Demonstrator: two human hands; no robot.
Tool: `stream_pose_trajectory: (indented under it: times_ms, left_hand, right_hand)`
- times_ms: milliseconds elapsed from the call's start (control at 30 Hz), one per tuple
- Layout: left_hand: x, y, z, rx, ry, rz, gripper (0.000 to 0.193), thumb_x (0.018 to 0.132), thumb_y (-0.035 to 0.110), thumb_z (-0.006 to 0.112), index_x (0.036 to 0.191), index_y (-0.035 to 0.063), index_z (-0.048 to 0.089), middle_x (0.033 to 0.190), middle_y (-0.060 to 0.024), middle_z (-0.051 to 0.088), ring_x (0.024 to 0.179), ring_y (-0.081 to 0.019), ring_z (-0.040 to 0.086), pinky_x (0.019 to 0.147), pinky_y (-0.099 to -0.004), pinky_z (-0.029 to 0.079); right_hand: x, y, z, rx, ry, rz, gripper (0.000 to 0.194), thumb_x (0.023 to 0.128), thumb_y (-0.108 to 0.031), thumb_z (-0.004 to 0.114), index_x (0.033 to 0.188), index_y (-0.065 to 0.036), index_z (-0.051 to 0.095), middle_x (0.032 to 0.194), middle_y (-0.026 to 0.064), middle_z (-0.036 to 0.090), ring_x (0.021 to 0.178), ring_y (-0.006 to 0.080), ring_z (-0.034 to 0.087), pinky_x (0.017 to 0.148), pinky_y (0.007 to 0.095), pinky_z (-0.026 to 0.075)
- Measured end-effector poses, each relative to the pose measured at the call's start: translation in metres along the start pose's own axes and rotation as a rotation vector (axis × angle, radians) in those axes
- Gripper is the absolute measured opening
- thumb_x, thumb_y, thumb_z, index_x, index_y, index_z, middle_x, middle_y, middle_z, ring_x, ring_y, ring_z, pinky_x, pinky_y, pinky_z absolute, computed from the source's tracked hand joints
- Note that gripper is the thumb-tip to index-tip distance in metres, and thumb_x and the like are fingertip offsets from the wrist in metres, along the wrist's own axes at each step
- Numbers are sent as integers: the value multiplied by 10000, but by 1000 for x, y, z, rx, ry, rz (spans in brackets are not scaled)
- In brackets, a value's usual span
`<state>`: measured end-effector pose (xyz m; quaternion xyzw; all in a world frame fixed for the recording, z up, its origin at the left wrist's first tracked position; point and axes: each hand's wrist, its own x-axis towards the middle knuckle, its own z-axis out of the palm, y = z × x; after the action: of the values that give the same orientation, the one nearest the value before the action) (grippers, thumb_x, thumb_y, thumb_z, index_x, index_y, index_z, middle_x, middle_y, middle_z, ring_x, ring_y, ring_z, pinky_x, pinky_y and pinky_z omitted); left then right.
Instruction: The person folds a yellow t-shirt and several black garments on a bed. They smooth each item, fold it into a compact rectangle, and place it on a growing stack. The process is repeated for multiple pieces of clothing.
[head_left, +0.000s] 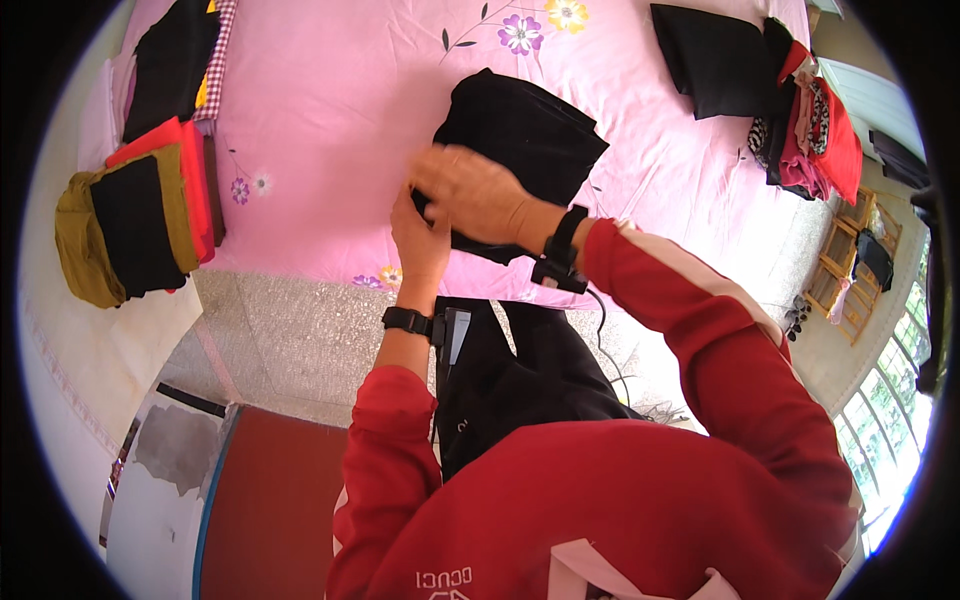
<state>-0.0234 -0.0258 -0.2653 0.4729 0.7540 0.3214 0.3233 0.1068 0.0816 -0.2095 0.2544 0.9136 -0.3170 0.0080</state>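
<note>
A folded black cloth garment (525, 139) lies on the pink flowered bedsheet (315, 135) in front of me. My left hand (420, 232) is at the garment's lower left edge, thumb up beside it. Over that same edge lies my right hand (472, 191), crossing to the left with its fingertips above my left hand; the fingers are blurred. Both hands touch or nearly touch each other, and whether cloth is pinched between them cannot be made out. Straps with small devices are on both wrists.
Folded clothes in olive (75, 240), red (196, 187) and black (176, 67) are piled at the left. At the far right lie a black folded cloth (720, 64) and a heap of red garments (836, 142). A cable (602, 330) hangs from the right wrist device.
</note>
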Motion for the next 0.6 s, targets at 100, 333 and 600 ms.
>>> stream_pose_trajectory:
  times_ms: [100, 333, 600]
  left_hand:
    - [7, -6, -4, 128, -123, -178, 369, 884, 270, 704, 1032, -41, 573, 945, -223, 654, 912, -442, 602, 798, -462, 483]
    - [17, -1, -24, -172, -312, -290, 352, 910, 287, 691, 1031, -34, 614, 879, -128, 648, 834, -205, 617, 760, -336, 481]
    - [51, 17, -24, -346, -413, -297, 492, 890, 261, 719, 1240, -52, 571, 1099, -120, 675, 1002, -189, 629, 903, -301, 482]
  right_hand:
    - [4, 26, 15, -343, -89, -14, 570, 968, -406, 509, 1456, -126, 418, 1531, 71, 365, 1423, 239, 328, 1156, 398, 298]
    - [6, 166, -30, -483, 388, 377, 421, 1004, -348, 450, 1410, -243, 485, 1533, -15, 376, 1453, 208, 258, 1144, 511, 249]
    - [-63, 104, -5, -40, 526, 377, 550, 930, -266, 573, 1419, -54, 436, 1515, 102, 386, 1402, 265, 354, 1129, 447, 287]
